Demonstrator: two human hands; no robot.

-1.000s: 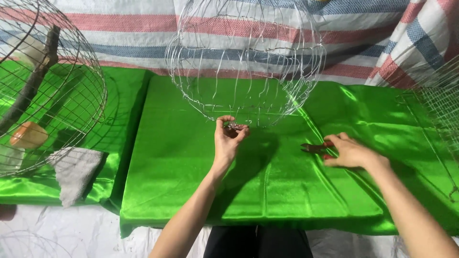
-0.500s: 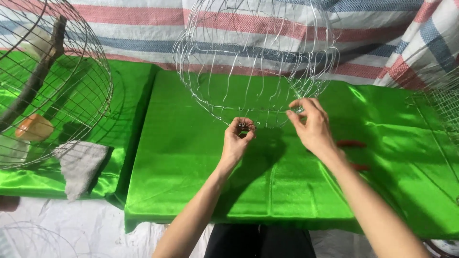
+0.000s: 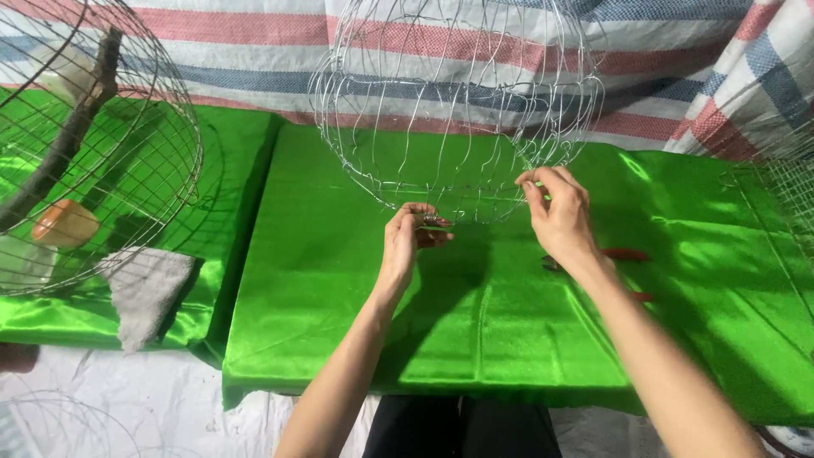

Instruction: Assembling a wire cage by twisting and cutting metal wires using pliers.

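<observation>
A round, silver wire cage frame (image 3: 458,102) hangs over a table covered in shiny green cloth (image 3: 475,331). My left hand (image 3: 407,242) pinches the bottom rim of the frame near its middle. My right hand (image 3: 560,212) grips the same rim a little to the right, fingers curled around the wire. Red-handled pliers (image 3: 623,256) lie on the cloth just behind my right wrist, partly hidden by it.
A finished wire cage (image 3: 93,144) with a branch perch and an orange cup stands at the left on a second green-covered table. A grey rag (image 3: 144,288) hangs over that table's edge. More wire mesh (image 3: 784,187) shows at the right. A striped tarp hangs behind.
My right hand has let go of the pliers on the cloth and risen to the cage frame's bottom rim. My left hand has stayed on the rim.
</observation>
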